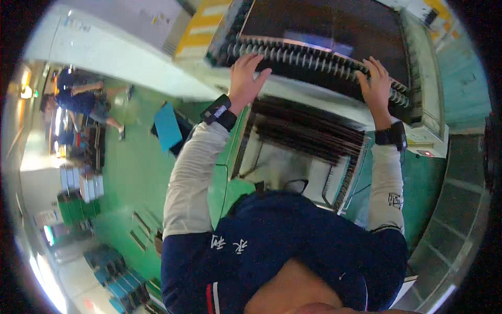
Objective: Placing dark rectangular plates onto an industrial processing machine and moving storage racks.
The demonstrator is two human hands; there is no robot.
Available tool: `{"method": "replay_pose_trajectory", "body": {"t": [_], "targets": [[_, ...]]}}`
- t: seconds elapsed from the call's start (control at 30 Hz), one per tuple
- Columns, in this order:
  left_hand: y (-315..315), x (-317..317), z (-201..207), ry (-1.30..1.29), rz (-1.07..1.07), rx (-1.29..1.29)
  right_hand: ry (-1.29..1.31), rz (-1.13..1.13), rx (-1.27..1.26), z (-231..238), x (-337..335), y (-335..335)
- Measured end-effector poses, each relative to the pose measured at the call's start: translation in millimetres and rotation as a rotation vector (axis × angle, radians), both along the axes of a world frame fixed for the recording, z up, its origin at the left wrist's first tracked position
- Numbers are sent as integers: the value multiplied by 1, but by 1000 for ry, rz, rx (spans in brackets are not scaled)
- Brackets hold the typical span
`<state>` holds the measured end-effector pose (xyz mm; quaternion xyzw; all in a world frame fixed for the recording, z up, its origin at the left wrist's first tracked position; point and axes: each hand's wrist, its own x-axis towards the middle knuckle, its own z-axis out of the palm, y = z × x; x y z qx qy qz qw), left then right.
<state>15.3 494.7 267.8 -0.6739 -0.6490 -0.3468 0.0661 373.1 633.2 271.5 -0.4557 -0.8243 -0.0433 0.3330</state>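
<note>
A roller conveyor (293,55) crosses the front of a white machine (314,93), and a large dark, glossy panel (334,21) lies on it. My left hand (246,81) is at the near left part of the rollers, thumb spread from the fingers, with nothing seen in it. Over the right end of the rollers, my right hand (376,86) has its fingers stretched toward the panel's near right corner. Whether those fingertips touch the panel, I cannot tell. Below the hands stands a slotted rack (238,152) with several thin dark sheets (308,131) in it.
A blue board (167,128) sits on the green floor (130,172) to the left. Farther left, another person (78,99) bends beside dark equipment. Stacked blue-green bins (123,282) stand at the lower left. Dark grey tiles or panels (460,209) line the right side.
</note>
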Motion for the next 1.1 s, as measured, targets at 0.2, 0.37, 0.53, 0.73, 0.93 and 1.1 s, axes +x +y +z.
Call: {"method": "replay_pose_trajectory", "body": {"t": [0.2, 0.37, 0.53, 0.73, 0.93, 1.1], "targets": [[-144, -29, -44, -169, 274, -82, 272, 578, -401, -21, -42, -132], [-268, 4, -132, -257, 481, -146, 94, 659, -649, -96, -37, -229], [-352, 41, -200, -508, 537, -528, -161, 673, -556, -126, -21, -264], [-381, 74, -224, -601, 564, -733, -325, 636, -557, -131, -19, -281], [-378, 85, -236, -625, 578, -808, -280, 517, -630, -143, -22, -273], [-389, 96, -236, -716, 514, -787, -387, 449, -658, -203, -5, -251]]}}
